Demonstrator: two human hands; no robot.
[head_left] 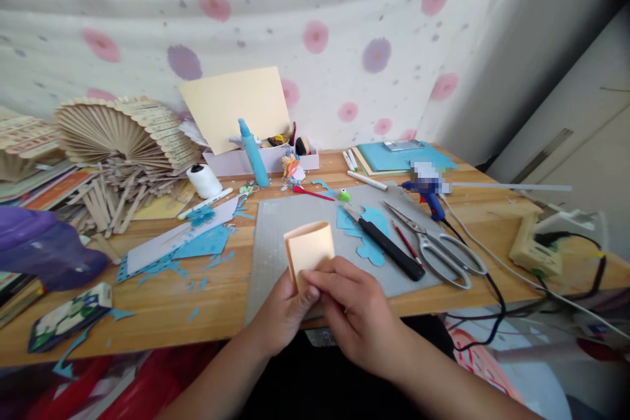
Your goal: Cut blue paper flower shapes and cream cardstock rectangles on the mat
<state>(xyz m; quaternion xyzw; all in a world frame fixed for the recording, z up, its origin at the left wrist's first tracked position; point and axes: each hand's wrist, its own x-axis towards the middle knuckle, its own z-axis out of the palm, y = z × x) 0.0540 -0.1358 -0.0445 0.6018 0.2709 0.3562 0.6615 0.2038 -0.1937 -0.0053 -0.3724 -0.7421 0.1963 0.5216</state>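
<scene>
Between my two hands is a folded piece of cream paper (pixel 311 249), held upright over the front of a grey cutting mat (pixel 275 230). My left hand (pixel 285 312) grips its lower left side, thumb on the front. The fingers of my right hand (pixel 352 302) pinch its lower right part. Behind the paper on the mat lie blue paper cutouts (pixel 370 252), a black-handled craft knife (pixel 388 246), a dark red pencil (pixel 406 239) and large grey-handled scissors (pixel 438 249), blades apart.
A blue glue gun (pixel 430 200) with a cord lies at the right, near a power strip (pixel 534 246). Left are blue scraps (pixel 201 243), a white thread spool (pixel 204 180) and wooden-stick fans (pixel 123 131). A blue bottle (pixel 254 154) stands before a white box (pixel 226 163).
</scene>
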